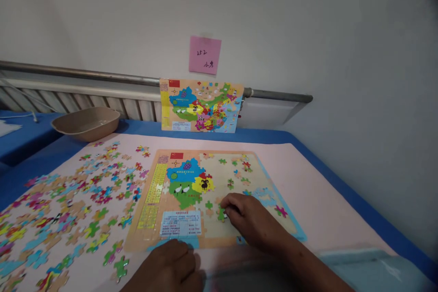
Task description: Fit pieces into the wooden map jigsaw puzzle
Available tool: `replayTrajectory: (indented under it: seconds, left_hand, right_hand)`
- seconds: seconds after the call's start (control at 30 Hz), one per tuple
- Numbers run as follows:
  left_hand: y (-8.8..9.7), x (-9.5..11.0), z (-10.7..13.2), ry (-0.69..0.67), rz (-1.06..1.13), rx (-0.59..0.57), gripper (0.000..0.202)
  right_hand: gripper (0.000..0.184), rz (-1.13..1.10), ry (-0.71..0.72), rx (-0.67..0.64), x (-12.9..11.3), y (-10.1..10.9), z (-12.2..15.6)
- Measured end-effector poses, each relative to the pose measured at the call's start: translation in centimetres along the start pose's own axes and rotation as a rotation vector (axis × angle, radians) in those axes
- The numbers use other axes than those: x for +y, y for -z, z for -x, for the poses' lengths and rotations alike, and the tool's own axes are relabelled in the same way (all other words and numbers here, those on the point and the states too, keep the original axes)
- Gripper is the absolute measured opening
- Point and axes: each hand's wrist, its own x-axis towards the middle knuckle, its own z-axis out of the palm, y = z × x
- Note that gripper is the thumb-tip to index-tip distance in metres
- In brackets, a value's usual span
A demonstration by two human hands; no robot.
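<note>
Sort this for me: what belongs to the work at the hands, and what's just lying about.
Part of the work: right hand on a green puzzle piece; left hand; map puzzle board; loose puzzle pieces.
Lying about: beige basin; pink sticky note; upright map board.

Right hand (251, 219): fingers gripping a green puzzle piece (222, 214), lower centre of frame, on the board.
Left hand (164, 267): at the board's bottom edge, lower centre.
China map puzzle board (137, 244): flat, centre of frame, western half filled, eastern half mostly bare cream.
</note>
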Motion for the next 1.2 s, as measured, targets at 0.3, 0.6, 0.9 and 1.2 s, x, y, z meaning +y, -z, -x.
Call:
replayTrajectory:
  seconds: [0.3,0.6,0.9,1.2]
  left_hand:
    - [0.05,0.04,-0.13,-0.011,-0.001,-0.006,0.043]
    - [0.04,0.01,-0.19,-0.019,-0.014,0.010,0.045]
    - [0.10,0.08,-0.42,-0.001,-0.012,0.025,0.043]
    - [0.14,-0.13,-0.06,-0.018,-0.001,-0.025,0.041]
  right_hand:
    - [0.020,0.088,0.029,-0.030,-0.01,0.19,0.21]
    - [0.021,0.254,0.005,-0.085,-0.12,0.04,0.26]
    - [0.008,0.393,0.070,-0.122,-0.33,0.04,-0.10]
    - [0.006,0.586,0.149,-0.166,-0.81,0.03,-0.25]
